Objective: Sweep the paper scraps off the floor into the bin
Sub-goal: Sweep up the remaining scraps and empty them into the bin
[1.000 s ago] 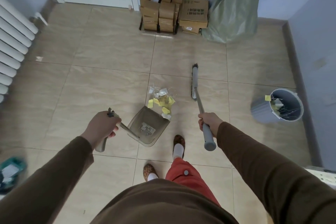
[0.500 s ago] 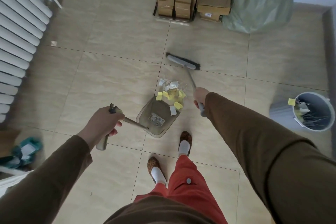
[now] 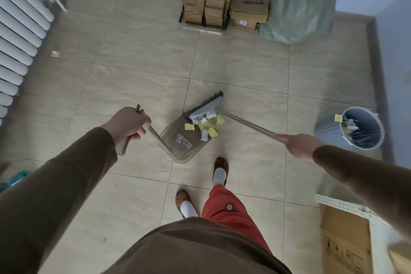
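Left hand (image 3: pixel 127 125) grips the dustpan (image 3: pixel 182 140) handle; right hand (image 3: pixel 299 145) grips the broom (image 3: pixel 206 107). The scraps (image 3: pixel 206 125) sit at the pan's mouth. The pan's label is unreadable.

At centre frame: 1 broom (image 3: pixel 206 107), 1 dustpan (image 3: pixel 184 140), and 1 heap of paper scraps (image 3: pixel 205 125), yellow and white, too jumbled to count. 1 more scrap (image 3: pixel 55 53) lies at left near 1 radiator (image 3: pixel 17 35). 1 bin (image 3: pixel 361 128) stands at right. 2 hands: left hand (image 3: pixel 127 123), right hand (image 3: pixel 299 144). 2 slippers (image 3: pixel 220 168) at lower centre. 1 green sack (image 3: pixel 300 4) at upper right.
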The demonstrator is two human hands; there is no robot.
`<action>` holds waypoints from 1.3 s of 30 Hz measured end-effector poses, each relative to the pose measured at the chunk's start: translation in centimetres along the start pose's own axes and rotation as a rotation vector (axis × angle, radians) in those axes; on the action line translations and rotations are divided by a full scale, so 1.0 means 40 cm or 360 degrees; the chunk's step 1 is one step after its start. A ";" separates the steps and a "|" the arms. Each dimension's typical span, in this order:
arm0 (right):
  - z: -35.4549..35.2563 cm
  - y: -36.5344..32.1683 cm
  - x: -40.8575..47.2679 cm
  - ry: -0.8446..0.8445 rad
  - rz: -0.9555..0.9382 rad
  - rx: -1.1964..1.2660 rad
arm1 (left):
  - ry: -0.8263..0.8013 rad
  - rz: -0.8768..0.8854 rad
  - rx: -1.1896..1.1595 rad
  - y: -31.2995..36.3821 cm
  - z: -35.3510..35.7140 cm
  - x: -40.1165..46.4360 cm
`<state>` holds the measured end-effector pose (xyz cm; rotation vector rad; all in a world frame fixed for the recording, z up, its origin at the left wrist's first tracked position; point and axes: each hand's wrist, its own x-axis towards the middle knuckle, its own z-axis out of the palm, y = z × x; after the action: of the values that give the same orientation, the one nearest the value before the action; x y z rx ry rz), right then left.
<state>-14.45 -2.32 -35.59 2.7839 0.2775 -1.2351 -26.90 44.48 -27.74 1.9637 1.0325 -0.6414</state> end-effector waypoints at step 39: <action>0.241 -0.431 -0.277 -0.0553 -0.0005 0.1403 | -0.0173 -0.0067 -0.0064 -0.114 -0.032 0.011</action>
<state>-32.16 11.67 -33.90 3.0809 -0.3902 -2.2304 -30.43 47.28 -29.27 1.8554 1.0147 -0.7370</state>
